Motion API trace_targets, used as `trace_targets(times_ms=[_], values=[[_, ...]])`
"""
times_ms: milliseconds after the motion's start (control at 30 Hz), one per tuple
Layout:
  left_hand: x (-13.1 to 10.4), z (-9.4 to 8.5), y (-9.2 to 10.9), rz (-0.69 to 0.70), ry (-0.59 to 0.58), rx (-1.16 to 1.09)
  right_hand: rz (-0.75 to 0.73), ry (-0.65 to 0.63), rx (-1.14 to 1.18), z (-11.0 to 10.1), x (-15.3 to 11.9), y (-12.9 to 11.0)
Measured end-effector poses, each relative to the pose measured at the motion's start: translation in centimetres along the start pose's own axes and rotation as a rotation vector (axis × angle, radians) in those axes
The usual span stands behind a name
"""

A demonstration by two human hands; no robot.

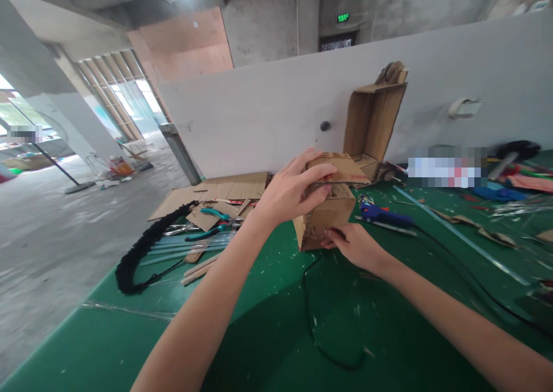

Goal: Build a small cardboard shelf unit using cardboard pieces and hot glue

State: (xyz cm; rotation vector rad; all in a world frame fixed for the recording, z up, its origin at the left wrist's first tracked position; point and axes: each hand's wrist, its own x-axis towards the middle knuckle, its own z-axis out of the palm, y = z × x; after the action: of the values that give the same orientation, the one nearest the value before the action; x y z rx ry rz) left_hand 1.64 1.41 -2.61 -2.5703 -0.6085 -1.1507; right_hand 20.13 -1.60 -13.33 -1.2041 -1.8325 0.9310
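Observation:
A small cardboard box [326, 219] stands on the green table in front of me, with a flat cardboard flap [348, 172] on its top. My left hand [298, 185] is closed over the top of this box, its fingers bent across the flap and the upper edge. Low on the near face, the curled fingers of my right hand [352, 243] grip the box near its bottom corner. Whether a smaller piece is between those fingertips, I cannot tell. From just below the box a thin black cord [307, 311] runs over the table towards me.
Behind the box, a taller open cardboard piece [374, 118] leans by the white partition [259, 121]. A blue glue gun [384, 214] lies to the right. On the left are teal-handled pliers [211, 231], cardboard sheets [233, 186], glue sticks and a black fuzzy strip [132, 265].

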Motion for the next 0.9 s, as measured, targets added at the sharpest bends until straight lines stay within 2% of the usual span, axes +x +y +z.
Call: trace_targets(times_ms=[300,500,633,767,900], values=[[-0.3,0.2,-0.4,-0.033,0.064,-0.046,0.006,0.065,0.09,0.8,-0.3,0.4],[-0.9,-0.1,-1.3,-0.065,0.091,-0.083,-0.001,0.078,0.032,0.8,-0.2,0.6],[-1.0,-0.1,-1.5,-0.067,0.097,-0.096,-0.051,0.016,-0.132,-0.1,-0.2,0.3],[-1.1,-0.1,-1.5,-0.066,0.104,-0.095,-0.134,0.068,-0.348,-1.3,-0.3,0.7],[-1.1,-0.1,-1.5,-0.071,0.108,-0.09,-0.162,0.08,-0.42,-1.2,-0.4,1.3]])
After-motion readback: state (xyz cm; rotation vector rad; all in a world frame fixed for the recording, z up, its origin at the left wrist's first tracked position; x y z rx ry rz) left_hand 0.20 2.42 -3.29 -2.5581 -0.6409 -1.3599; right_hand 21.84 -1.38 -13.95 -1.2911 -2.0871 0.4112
